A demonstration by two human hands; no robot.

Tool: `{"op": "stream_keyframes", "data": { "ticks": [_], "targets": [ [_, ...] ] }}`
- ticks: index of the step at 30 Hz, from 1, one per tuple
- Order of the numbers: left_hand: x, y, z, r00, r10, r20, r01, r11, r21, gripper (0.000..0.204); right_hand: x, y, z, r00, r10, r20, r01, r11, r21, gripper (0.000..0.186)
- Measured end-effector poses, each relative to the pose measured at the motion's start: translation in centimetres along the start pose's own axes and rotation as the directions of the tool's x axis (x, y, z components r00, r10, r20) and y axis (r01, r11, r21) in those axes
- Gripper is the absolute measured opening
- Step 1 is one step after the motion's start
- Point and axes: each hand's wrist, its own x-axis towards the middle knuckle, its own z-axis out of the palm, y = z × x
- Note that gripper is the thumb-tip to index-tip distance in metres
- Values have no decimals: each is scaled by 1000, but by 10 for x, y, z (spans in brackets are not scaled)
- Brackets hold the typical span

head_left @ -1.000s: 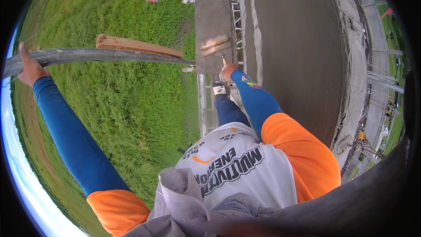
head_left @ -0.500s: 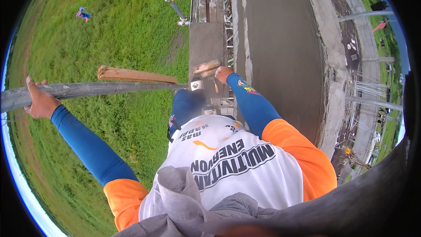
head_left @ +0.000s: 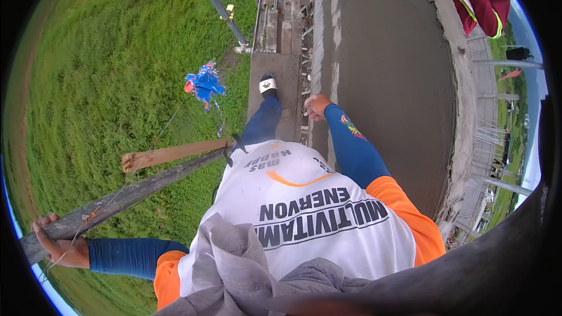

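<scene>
My left hand (head_left: 61, 247) is wrapped around a long grey pole (head_left: 132, 196) at the lower left. The pole slopes up from the hand toward my hip, and thin wire hangs around it. My right hand (head_left: 317, 107) is closed, with the fingers curled, over the near edge of a long strip of smooth wet-looking concrete (head_left: 392, 76). Whatever those fingers may hold is hidden. One of my feet, in a dark slide sandal with a white strap (head_left: 267, 85), is on a narrow walkway board (head_left: 290, 90).
A wooden beam (head_left: 170, 155) juts over the grass beside the pole. Blue-and-red tattered material (head_left: 205, 85) hangs on a string over the grass (head_left: 105, 70). Metal scaffold tubing (head_left: 213, 0) stands ahead by wooden planks (head_left: 272, 29). A co-worker's maroon sleeve (head_left: 489, 0) is at the upper right.
My body has moved forward along the walkway, and one foot is now ahead. My left hand is lower and farther back on the pole. Short wood pieces on the walkway have left view.
</scene>
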Motion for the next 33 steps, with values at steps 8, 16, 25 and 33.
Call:
{"op": "stream_keyframes", "data": {
  "ticks": [8,16,25,33],
  "targets": [
    [11,-14,-47,999,-32,17,33,998,-56,55,175,-289,-67,967,-206,150,224,968,-115,26],
    [-30,15,26,965,87,-248,-71,995,72,51,159,-473,-61,853,-417,314,481,861,-166,40],
    [-39,9,55,856,177,-486,-5,943,334,54,91,-671,-25,611,-780,137,773,550,-317,84],
    [-174,-87,169,661,-64,-748,568,693,443,71,85,-771,-8,490,-838,239,862,424,-279,96]
  ]
}}
